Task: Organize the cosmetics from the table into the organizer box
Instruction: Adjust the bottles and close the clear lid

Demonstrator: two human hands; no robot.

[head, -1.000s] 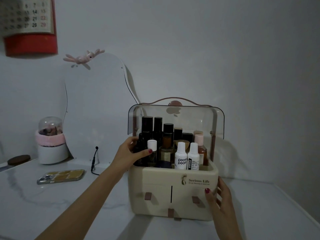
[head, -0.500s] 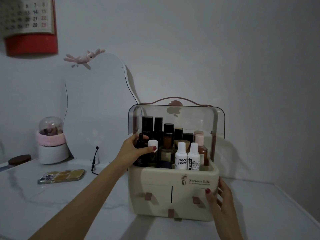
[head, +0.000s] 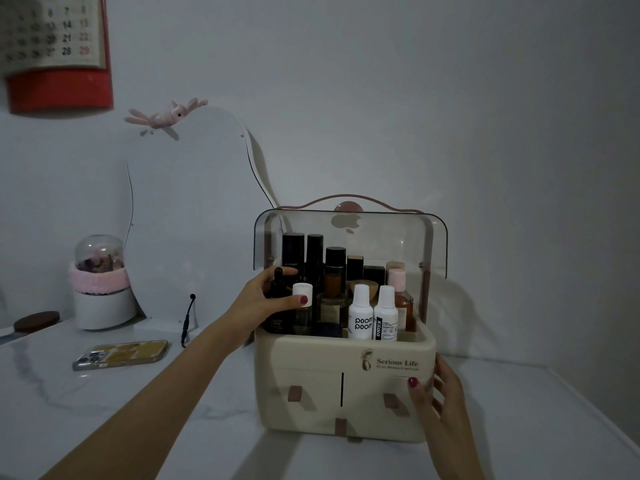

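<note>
The cream organizer box [head: 346, 386] stands on the marble bench [head: 138, 410] with its clear lid [head: 349, 233] raised. The left hand [head: 263, 303] reaches into the box's front left corner, its fingers [head: 284, 271] wrapped around a dark dropper bottle [head: 278, 299] standing just beside a white-capped bottle [head: 302, 306]. The right hand [head: 440, 403] rests against the box's lower right corner, fingers spread on its wall. 2 white bottles [head: 372, 318] stand at the front. A phone [head: 121, 354] lies on the bench to the left.

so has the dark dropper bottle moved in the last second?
Yes. The dark dropper bottle rose relative to the cream organizer box, gripped by the left hand.
</note>
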